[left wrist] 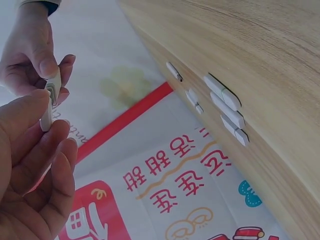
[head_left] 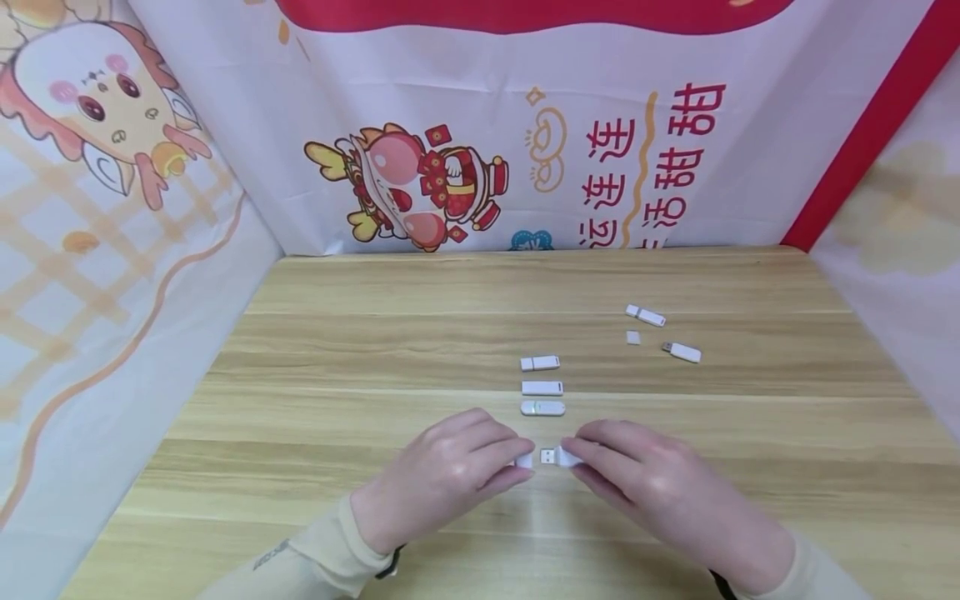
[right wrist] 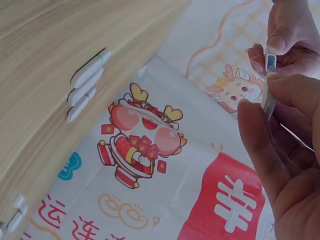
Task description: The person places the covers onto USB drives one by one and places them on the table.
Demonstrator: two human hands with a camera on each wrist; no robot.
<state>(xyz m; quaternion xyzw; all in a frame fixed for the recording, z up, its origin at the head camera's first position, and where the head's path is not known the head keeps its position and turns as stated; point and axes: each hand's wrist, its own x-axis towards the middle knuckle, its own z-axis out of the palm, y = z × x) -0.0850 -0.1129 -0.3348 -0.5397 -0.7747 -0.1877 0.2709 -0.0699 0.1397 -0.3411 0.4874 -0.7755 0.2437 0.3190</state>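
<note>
In the head view my left hand (head_left: 450, 475) pinches a small white cap (head_left: 525, 460) between thumb and fingers. Facing it, my right hand (head_left: 656, 477) grips a white USB stick (head_left: 567, 457) whose bare metal plug (head_left: 547, 456) points left at the cap. A narrow gap separates plug and cap. Most of the stick's body is hidden by the right fingers. Both hands are over the near middle of the table. The left wrist view shows the cap (left wrist: 46, 117) in the near fingers, with the other hand's stick (left wrist: 55, 82) beyond it.
Just beyond the hands, three white USB sticks lie in a column: a rounded one (head_left: 542, 408), a flat one (head_left: 542, 388) and another (head_left: 540, 363). Farther right lie a stick (head_left: 646, 315), a loose cap (head_left: 633, 337) and an uncapped stick (head_left: 684, 352). Printed cloth (head_left: 465, 75) hangs behind the wooden table (head_left: 337, 333).
</note>
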